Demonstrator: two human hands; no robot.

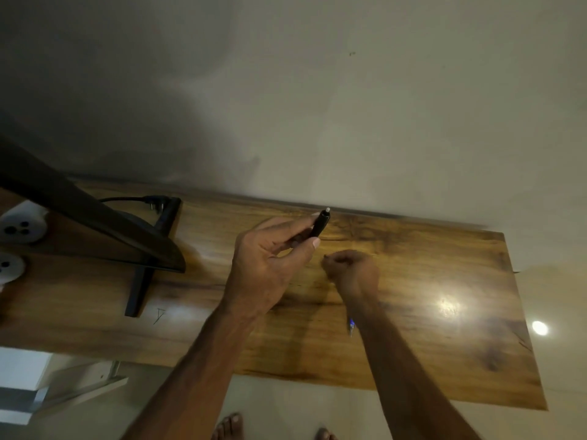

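Note:
My left hand pinches a black pen-like stick with a white tip, holding it slanted above the wooden tabletop near the wall. Just to its right my right hand is curled into a fist low over the wood. I cannot see whether anything is inside the fist. A thin blue pen lies on the table, beside my right forearm.
A dark flat screen on a black stand fills the left of the table, with a black plug and cable behind it. White round sockets sit at the far left. A wall rises behind; my bare feet show below.

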